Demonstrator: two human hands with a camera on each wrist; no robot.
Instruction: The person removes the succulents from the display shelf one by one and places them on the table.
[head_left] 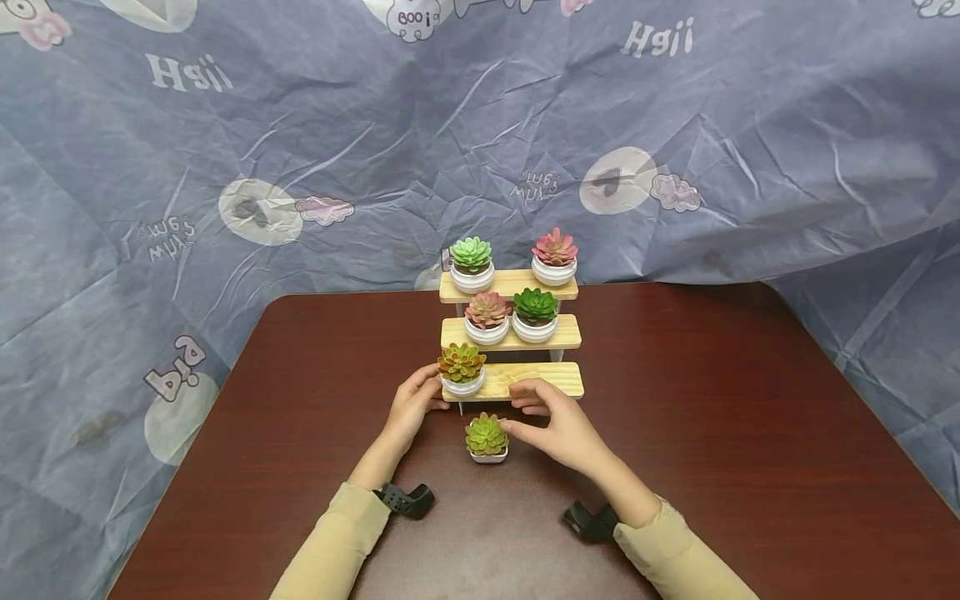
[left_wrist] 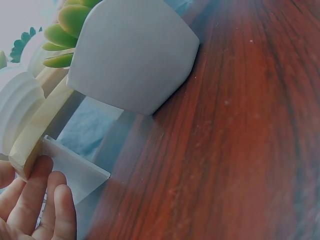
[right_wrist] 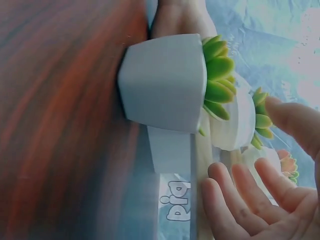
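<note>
A three-tier wooden plant stand [head_left: 536,379] holds several artificial succulents in round white pots. At the left end of its lowest board sits an orange-green succulent [head_left: 462,367]. My left hand [head_left: 411,408] is at that end, its fingers [left_wrist: 37,192] touching the board's edge beside the pot. In front of the stand, a yellow-green succulent [head_left: 487,437] stands on the table in a squarish white pot [left_wrist: 135,55]. My right hand [head_left: 562,425] is just right of it, fingers spread near the lowest board's front edge, holding nothing. Whether the thumb touches its leaves is unclear.
The middle board carries a pink succulent [head_left: 487,312] and a dark green one [head_left: 536,310]. On the top board are a light green succulent [head_left: 472,257] and a red-pink one [head_left: 555,250]. Behind the dark red table [head_left: 697,417] hangs a blue-grey printed cloth [head_left: 450,125].
</note>
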